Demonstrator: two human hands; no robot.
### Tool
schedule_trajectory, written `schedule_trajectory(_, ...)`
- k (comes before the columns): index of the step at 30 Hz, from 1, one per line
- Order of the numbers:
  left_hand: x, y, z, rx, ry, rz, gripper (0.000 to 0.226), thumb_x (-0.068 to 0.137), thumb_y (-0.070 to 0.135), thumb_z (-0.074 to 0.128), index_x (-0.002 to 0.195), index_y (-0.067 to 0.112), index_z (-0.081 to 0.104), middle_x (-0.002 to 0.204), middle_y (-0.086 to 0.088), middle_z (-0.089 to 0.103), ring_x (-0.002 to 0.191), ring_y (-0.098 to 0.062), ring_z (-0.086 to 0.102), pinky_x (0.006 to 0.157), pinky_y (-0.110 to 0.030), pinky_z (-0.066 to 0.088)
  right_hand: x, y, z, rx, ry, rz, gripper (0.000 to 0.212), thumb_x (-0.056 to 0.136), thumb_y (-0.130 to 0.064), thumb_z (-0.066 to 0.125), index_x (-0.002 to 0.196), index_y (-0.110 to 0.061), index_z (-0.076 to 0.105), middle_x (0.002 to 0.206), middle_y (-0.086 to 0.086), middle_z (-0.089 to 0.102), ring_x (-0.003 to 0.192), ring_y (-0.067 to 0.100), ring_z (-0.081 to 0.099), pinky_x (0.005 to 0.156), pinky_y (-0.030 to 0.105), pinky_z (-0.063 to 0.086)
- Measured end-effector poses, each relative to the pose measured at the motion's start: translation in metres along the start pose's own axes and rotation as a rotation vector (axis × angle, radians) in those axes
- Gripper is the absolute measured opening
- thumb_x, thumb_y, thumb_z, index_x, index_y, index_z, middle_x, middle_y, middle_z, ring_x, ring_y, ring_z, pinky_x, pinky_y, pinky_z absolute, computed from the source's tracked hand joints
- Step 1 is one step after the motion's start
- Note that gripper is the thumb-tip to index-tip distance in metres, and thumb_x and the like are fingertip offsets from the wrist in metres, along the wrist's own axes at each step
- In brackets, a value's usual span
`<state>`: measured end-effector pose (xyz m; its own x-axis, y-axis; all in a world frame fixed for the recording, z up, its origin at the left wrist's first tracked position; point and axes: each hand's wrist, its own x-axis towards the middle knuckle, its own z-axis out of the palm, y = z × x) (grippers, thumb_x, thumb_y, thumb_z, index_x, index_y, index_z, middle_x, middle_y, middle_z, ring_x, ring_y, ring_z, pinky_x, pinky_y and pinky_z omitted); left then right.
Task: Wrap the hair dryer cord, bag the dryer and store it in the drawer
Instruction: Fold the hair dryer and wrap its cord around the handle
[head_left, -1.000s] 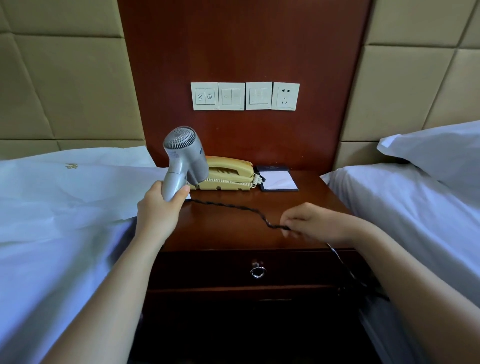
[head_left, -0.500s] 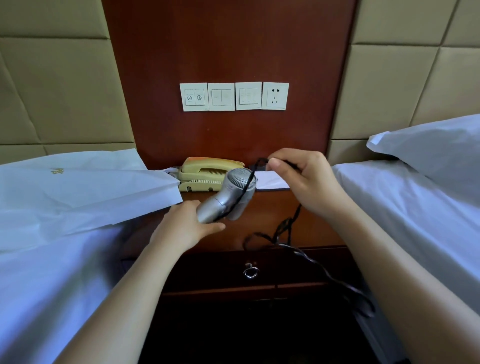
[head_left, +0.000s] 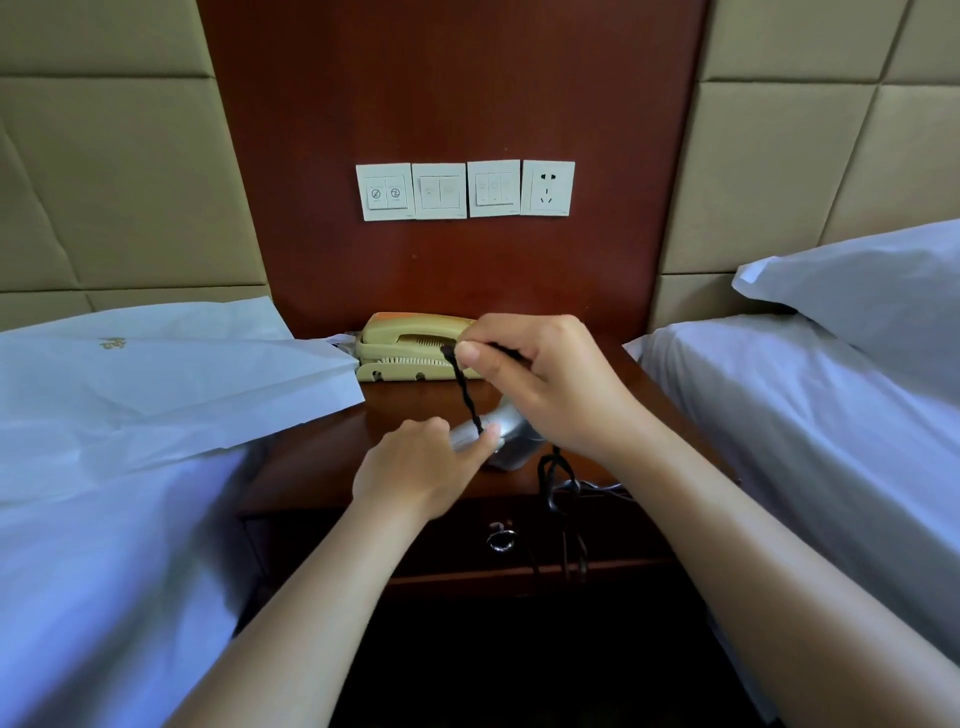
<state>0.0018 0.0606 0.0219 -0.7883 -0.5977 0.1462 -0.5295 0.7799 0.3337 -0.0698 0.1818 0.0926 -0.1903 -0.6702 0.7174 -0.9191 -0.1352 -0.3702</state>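
My left hand (head_left: 415, 467) grips the handle of the silver hair dryer (head_left: 506, 439), held low over the wooden nightstand (head_left: 311, 467); most of the dryer is hidden behind my hands. My right hand (head_left: 540, 379) pinches the twisted black cord (head_left: 467, 395) just above the dryer, and the strand runs down to the handle. The remaining cord hangs in loops (head_left: 558, 488) over the nightstand's front edge. A white paper bag (head_left: 156, 384) lies on the left bed. The drawer (head_left: 597, 535) with its metal ring pull (head_left: 501, 538) is closed.
A yellow telephone (head_left: 410, 345) sits at the back of the nightstand. Wall switches and a socket (head_left: 548, 188) are mounted above it. White beds flank the nightstand, with a pillow (head_left: 862, 291) on the right one.
The dryer went from upright in my left hand to low and level over the nightstand. My right hand carried the cord up and over the dryer, and now holds it just above the handle.
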Motion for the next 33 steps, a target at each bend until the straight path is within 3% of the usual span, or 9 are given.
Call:
schedule_trajectory(4, 0.002, -0.004, -0.002, -0.005, 0.024, 0.063, 0.048, 0.095, 0.050, 0.022, 0.078, 0.017, 0.051, 0.082, -0.006, 0.052, 0.087, -0.032, 0.052, 0.071, -0.037, 0.039, 0.002, 0.009, -0.011, 0.040, 0.093, 0.071, 0.016, 0.090, -0.026, 0.056, 0.076, -0.021, 0.063, 0.063, -0.004, 0.059, 0.057, 0.012, 0.052, 0.054, 0.027, 0.041)
schedule_trajectory(7, 0.005, -0.015, -0.008, -0.037, -0.006, 0.112, 0.036, 0.097, 0.035, 0.023, 0.088, 0.015, 0.052, 0.080, -0.005, 0.043, 0.083, -0.029, 0.045, 0.067, -0.035, 0.033, 0.000, 0.029, -0.028, 0.006, 0.131, 0.195, 0.026, 0.088, -0.028, 0.062, 0.063, -0.022, 0.057, 0.048, -0.010, 0.045, 0.048, 0.004, 0.038, 0.047, 0.015, 0.028)
schedule_trajectory(10, 0.003, -0.021, -0.019, -0.164, -0.036, 0.100, 0.034, 0.099, 0.024, 0.028, 0.067, 0.015, 0.036, 0.072, -0.006, 0.042, 0.074, -0.029, 0.045, 0.066, -0.036, 0.035, -0.007, 0.052, -0.037, -0.072, 0.084, 0.305, 0.035, 0.085, -0.032, 0.065, 0.054, -0.024, 0.051, 0.044, -0.007, 0.040, 0.044, 0.005, 0.033, 0.044, 0.016, 0.024)
schedule_trajectory(12, 0.006, -0.027, -0.024, -0.282, -0.106, 0.088, 0.034, 0.098, 0.020, 0.031, 0.066, 0.010, 0.034, 0.066, -0.010, 0.044, 0.059, -0.025, 0.043, 0.060, -0.037, 0.038, -0.013, 0.070, -0.038, -0.101, 0.042, 0.360, 0.037, 0.085, -0.034, 0.065, 0.054, -0.019, 0.052, 0.048, -0.006, 0.038, 0.045, 0.005, 0.031, 0.045, 0.017, 0.023)
schedule_trajectory(15, 0.004, -0.034, -0.027, -0.468, -0.239, 0.113, 0.039, 0.098, 0.024, 0.034, 0.063, 0.008, 0.039, 0.047, -0.008, 0.045, 0.034, -0.016, 0.038, 0.040, -0.024, 0.031, -0.022, 0.093, -0.036, -0.105, -0.012, 0.409, 0.039, 0.087, -0.034, 0.062, 0.058, -0.009, 0.054, 0.050, -0.007, 0.033, 0.045, 0.004, 0.029, 0.044, 0.018, 0.022)
schedule_trajectory(17, 0.003, -0.034, -0.026, -0.571, -0.309, 0.125, 0.046, 0.099, 0.025, 0.032, 0.058, 0.006, 0.043, 0.038, -0.004, 0.046, 0.029, -0.015, 0.037, 0.038, -0.019, 0.025, -0.026, 0.106, -0.033, -0.093, -0.032, 0.425, 0.043, 0.088, -0.034, 0.061, 0.055, -0.008, 0.050, 0.051, -0.005, 0.032, 0.048, 0.003, 0.027, 0.047, 0.021, 0.020)
schedule_trajectory(22, 0.008, -0.035, -0.028, -0.916, -0.392, 0.124, 0.051, 0.098, 0.024, 0.026, 0.072, -0.012, 0.053, 0.046, -0.016, 0.045, 0.029, -0.018, 0.035, 0.037, -0.018, 0.024, -0.034, 0.122, -0.025, -0.024, -0.074, 0.477, 0.044, 0.091, -0.026, 0.053, 0.053, -0.006, 0.043, 0.056, 0.004, 0.034, 0.057, 0.014, 0.029, 0.054, 0.031, 0.021)
schedule_trajectory(25, 0.010, -0.037, -0.029, -1.151, -0.450, 0.069, 0.053, 0.095, 0.026, 0.022, 0.069, -0.006, 0.056, 0.048, -0.014, 0.044, 0.028, -0.017, 0.033, 0.034, -0.017, 0.025, -0.037, 0.121, -0.020, 0.028, -0.142, 0.542, 0.041, 0.089, -0.017, 0.055, 0.052, -0.003, 0.045, 0.056, 0.008, 0.033, 0.056, 0.017, 0.028, 0.054, 0.030, 0.021)
schedule_trajectory(33, 0.025, -0.055, -0.030, -1.533, -0.393, -0.144, 0.054, 0.095, 0.033, 0.017, 0.072, 0.001, 0.054, 0.047, -0.007, 0.046, 0.025, -0.014, 0.033, 0.033, -0.010, 0.027, -0.038, 0.089, -0.017, 0.035, -0.458, 0.595, 0.046, 0.096, -0.037, 0.046, 0.056, -0.016, 0.053, 0.043, -0.009, 0.039, 0.037, 0.004, 0.030, 0.040, 0.010, 0.027)
